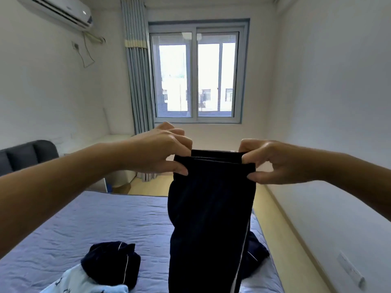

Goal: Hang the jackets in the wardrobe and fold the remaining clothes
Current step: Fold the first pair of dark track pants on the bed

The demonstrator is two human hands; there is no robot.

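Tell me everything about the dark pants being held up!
The dark pants are navy, almost black, of soft-looking cloth, with a thin white stripe down one side seam. They hang lengthwise, waistband on top. The left hand pinches one waistband corner, the right hand the other. Their lower end reaches the bed.

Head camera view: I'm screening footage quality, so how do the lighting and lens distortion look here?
In the head view the white-framed window is blown out; the dark navy trousers with a white side stripe, pinched at the waistband by the left hand and right hand, show little fabric detail; the wide-angle lens bows the walls and stretches the forearms.
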